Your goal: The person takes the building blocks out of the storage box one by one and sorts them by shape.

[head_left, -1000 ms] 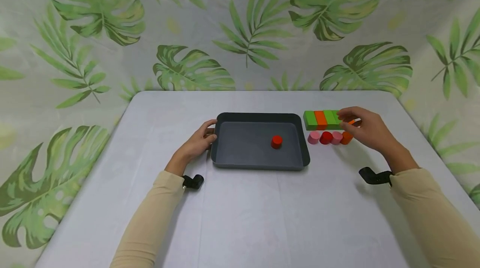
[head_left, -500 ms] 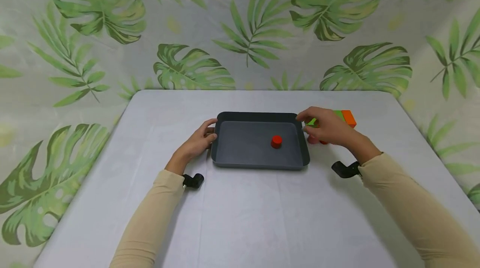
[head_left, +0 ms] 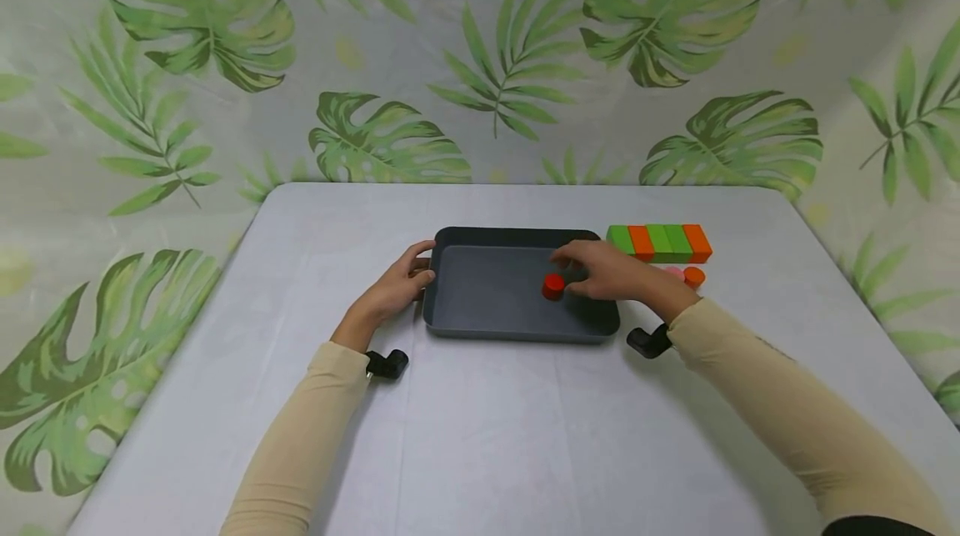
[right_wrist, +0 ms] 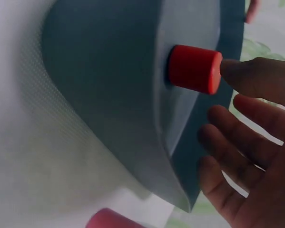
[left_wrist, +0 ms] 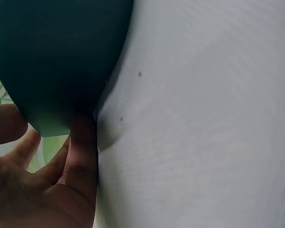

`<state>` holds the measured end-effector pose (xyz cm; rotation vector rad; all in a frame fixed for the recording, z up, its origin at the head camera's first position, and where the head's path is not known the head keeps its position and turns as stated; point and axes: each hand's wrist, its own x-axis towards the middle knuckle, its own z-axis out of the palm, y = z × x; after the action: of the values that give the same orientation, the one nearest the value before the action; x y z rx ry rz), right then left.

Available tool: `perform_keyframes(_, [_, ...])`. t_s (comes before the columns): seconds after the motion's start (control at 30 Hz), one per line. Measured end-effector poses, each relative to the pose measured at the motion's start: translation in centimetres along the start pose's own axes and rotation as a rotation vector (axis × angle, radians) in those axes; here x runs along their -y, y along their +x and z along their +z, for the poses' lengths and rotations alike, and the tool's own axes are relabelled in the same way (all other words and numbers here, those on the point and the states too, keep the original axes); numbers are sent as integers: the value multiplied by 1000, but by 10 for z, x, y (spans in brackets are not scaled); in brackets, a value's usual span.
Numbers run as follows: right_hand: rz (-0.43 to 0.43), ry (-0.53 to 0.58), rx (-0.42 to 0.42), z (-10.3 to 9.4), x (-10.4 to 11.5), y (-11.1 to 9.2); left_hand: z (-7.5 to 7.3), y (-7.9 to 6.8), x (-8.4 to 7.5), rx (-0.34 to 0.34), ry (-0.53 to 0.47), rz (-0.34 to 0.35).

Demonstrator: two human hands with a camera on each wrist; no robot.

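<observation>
A dark grey tray (head_left: 480, 332) lies on the table, one red cylinder (head_left: 552, 287) standing inside it right of the middle. My left hand (head_left: 390, 290) grips the tray's left edge; in the left wrist view its fingers (left_wrist: 83, 147) are at the tray's outer wall, low by the table. Over the tray's right side reaches my right hand (head_left: 603, 269), holding nothing. Its thumb (right_wrist: 251, 76) is right at the top of the red cylinder in the right wrist view, the other fingers loosely bent beside it.
Behind my right wrist, a row of green and orange blocks (head_left: 660, 242) lies right of the tray. In front of it show an orange cylinder (head_left: 693, 278) and part of a pink cylinder (head_left: 674, 273); the forearm hides others. A leaf-print cloth (head_left: 495, 61) hangs behind the table.
My right hand has moved left from the right end of the block row, past the tray's right rim, to the red cylinder. The left hand and the tray have stayed put.
</observation>
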<state>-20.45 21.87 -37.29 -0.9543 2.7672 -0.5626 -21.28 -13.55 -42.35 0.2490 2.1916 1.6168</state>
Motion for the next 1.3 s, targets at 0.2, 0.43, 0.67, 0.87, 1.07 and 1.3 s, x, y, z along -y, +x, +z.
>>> perform_keyframes(0.2, [43,23,73,8,-2,9,1,-1,-3,-5,1,-2])
perform_keyframes(0.43, [32,16,70,15,-2,14,1,-1,-4,-8,-1,-5])
perform_keyframes(0.67, [33,40,65,15,1,13,1,-1,-3,-4,8,3])
perform_keyframes(0.87, [33,24,42,13,0,11,2,-1,-2,-1,17,5])
perform_keyframes(1.07, [22,41,-12,7,1,10,3,-1,-2,-3,12,0])
perform_keyframes(1.3, [37,126,-63,-1,-6,2,2,-1,-1,-9,19,2])
